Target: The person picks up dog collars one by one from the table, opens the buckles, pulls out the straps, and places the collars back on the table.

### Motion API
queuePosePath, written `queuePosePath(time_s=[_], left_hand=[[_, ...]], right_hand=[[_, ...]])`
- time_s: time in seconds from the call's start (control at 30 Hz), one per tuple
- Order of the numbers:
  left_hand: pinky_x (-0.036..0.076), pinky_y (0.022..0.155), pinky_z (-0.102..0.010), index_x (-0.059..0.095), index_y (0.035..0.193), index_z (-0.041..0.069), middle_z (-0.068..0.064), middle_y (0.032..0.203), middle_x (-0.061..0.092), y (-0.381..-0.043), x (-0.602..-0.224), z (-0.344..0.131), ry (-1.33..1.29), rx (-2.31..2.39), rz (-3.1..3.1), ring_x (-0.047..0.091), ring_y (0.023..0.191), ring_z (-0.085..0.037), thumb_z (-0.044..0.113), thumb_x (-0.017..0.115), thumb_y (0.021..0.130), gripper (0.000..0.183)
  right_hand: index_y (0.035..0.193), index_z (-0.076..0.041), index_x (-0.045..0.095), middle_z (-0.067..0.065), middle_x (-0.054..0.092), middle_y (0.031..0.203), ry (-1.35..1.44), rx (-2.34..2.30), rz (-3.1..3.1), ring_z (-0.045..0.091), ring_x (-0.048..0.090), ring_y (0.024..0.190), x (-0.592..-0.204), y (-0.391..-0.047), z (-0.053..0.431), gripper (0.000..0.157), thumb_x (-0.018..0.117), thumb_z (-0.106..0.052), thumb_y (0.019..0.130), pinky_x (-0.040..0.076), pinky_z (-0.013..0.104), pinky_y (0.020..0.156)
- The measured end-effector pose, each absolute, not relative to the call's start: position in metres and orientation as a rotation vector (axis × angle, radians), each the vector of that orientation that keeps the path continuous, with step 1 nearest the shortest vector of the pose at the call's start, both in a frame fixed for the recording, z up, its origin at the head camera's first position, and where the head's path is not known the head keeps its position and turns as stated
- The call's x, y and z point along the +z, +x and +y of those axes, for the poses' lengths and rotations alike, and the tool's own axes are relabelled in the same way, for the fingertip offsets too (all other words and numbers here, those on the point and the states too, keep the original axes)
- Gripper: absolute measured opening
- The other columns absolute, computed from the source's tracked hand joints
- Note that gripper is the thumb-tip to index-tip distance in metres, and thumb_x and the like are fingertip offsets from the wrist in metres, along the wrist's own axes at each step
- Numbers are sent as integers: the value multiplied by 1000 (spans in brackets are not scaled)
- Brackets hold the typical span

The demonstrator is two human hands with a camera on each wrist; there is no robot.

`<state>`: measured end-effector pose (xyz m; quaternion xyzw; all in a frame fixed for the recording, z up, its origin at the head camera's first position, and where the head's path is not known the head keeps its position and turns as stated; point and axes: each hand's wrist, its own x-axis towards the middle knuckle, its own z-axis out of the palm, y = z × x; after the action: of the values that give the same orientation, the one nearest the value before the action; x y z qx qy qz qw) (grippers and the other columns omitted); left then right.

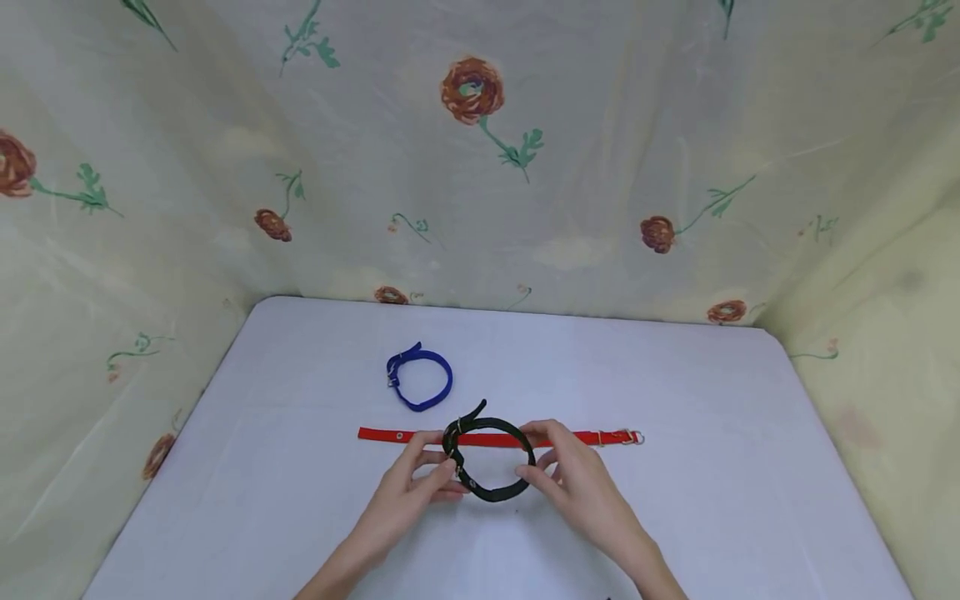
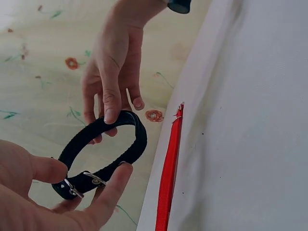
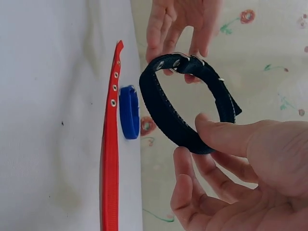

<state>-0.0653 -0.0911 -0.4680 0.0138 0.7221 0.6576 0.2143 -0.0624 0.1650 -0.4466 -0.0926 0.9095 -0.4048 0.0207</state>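
A black collar (image 1: 495, 495), fastened into a loop by its buckle (image 2: 71, 187), is held up above the table between both hands. The left hand (image 1: 415, 485) pinches its buckle side between thumb and fingers. On the opposite side, the right hand (image 1: 577, 475) grips the plain band with thumb and fingertips. The black collar's free strap end sticks up at the upper left in the head view. Beneath the hands a red collar (image 1: 381, 434) lies unfastened and stretched out across the table, its eyelets toward the left. Part of it is hidden behind the hands and black collar.
A blue collar (image 1: 429, 406), buckled into a loop, lies farther back and left of the hands. The white table (image 1: 697, 392) has rounded far corners. Cream curtain fabric (image 1: 360, 150) with printed flowers hangs behind it and along both sides.
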Motion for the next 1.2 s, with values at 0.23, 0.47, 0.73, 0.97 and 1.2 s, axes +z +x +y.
queuePosePath(time_s=[0.23, 0.47, 0.73, 0.97, 1.2], left_hand=[[67, 84, -34, 46, 153, 25, -26, 136, 64, -56, -467, -88, 9, 1870, 2080, 81, 91, -34, 38, 61, 111, 46], [65, 68, -31, 55, 139, 23, -23, 120, 75, -54, -468, -87, 45, 1819, 2253, 80, 74, -33, 45, 56, 112, 35], [58, 75, -24, 62, 130, 28, -6, 110, 83, -54, -465, -83, 121, 1602, 2539, 77, 83, -14, 50, 57, 111, 30], [57, 77, -21, 67, 120, 27, 1, 108, 81, -51, -464, -76, 250, 1522, 2632, 74, 92, -13, 47, 64, 107, 24], [61, 79, -26, 71, 120, 27, 6, 109, 81, -49, -464, -73, 358, 1506, 2666, 76, 94, -12, 45, 65, 107, 23]], right_hand=[[132, -19, 70, -1, 73, 118, -324, -1223, 2787, 3, 69, 89, -445, -56, 159, 41, 85, -21, 94, 56, 21, 74], [128, -23, 70, -6, 73, 113, -405, -1194, 2788, 2, 69, 90, -444, -53, 158, 33, 83, -25, 97, 56, 22, 77], [123, -26, 71, -11, 76, 105, -424, -1211, 2786, 1, 66, 93, -445, -52, 154, 26, 80, -28, 99, 55, 24, 79], [125, -26, 71, -13, 78, 109, -459, -1345, 2751, 2, 66, 98, -444, -50, 151, 26, 78, -31, 100, 56, 26, 82], [121, -26, 69, -13, 77, 106, -462, -1379, 2732, 0, 66, 93, -444, -49, 149, 22, 76, -35, 102, 56, 24, 84]])
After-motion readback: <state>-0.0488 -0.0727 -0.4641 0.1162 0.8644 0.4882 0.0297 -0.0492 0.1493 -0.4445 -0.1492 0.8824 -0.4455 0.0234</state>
